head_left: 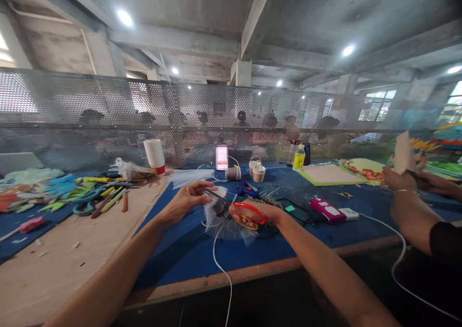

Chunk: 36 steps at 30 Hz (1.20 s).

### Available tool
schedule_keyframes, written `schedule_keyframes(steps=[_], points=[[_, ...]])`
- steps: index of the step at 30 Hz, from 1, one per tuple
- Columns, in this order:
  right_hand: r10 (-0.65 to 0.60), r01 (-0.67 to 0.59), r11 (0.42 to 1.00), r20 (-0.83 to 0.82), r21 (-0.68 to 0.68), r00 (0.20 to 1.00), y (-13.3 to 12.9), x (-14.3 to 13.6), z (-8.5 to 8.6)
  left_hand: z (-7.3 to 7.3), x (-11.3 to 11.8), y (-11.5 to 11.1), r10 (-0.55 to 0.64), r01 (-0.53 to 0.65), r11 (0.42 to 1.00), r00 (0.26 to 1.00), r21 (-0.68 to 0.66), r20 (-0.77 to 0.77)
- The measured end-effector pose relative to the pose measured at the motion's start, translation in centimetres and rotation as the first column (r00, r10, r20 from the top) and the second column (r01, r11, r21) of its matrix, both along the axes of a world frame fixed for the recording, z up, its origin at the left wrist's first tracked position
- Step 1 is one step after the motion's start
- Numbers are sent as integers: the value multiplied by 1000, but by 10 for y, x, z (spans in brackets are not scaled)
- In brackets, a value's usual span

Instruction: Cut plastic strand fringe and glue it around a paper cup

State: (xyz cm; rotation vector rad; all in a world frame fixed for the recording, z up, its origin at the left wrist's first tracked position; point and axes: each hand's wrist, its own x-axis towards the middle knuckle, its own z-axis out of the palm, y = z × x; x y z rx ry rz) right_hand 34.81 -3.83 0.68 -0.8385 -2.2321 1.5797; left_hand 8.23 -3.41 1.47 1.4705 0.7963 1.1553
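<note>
My right hand is closed on the red and yellow handles of a pair of scissors, whose blades point left toward my left hand. My left hand has its thumb and fingers pinched near the blade tips; what they hold, if anything, is too small to tell. Beneath both hands a heap of clear, thin bristly strands lies on the blue table mat. Just behind it is a blue glue gun. A white cord runs from the strands over the table's front edge.
Pliers and other tools lie at the left, near stacked paper cups. A spool, small cups and a yellow-labelled bottle stand at the back. A magenta box sits right; beyond it another person's hands hold a pale piece.
</note>
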Motion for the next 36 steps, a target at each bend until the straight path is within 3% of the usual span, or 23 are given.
schedule_keyframes(steps=[13, 17, 18, 20, 21, 23, 24, 25, 29, 36], points=[[-66, 70, 991, -32, 114, 997, 1, 5, 5, 1, -2, 1, 8, -6, 997, 999, 76, -31], [-242, 250, 960, -76, 123, 967, 8, 2, 9, 0, -2, 2, 25, -25, 998, 1000, 49, 3], [-330, 336, 930, -65, 151, 942, 12, 3, 10, 0, -3, 2, 36, -36, 999, 999, 40, 12], [-523, 498, 812, 3, 304, 852, 21, 9, 11, -1, -5, 2, 54, -55, 998, 998, 24, 17], [-621, 543, 699, 17, 466, 784, 26, 12, 10, -1, -6, 2, 63, -64, 998, 998, 17, 20], [-791, 502, 465, 87, 730, 606, 34, 20, 4, 0, -6, 2, 72, -72, 997, 997, 5, 28], [-835, 446, 406, 125, 798, 536, 37, 24, 0, 1, -6, 1, 75, -75, 997, 997, 2, 35], [-861, 396, 380, 163, 836, 481, 40, 27, -4, 1, -5, 1, 82, -82, 997, 996, 1, 45], [-886, 288, 395, 278, 873, 372, 47, 30, -17, 2, -6, 3, 140, -140, 990, 984, -9, 110], [-882, 250, 394, 287, 884, 374, 44, 28, -18, -3, -13, 12, 255, -246, 967, 933, -66, 255]])
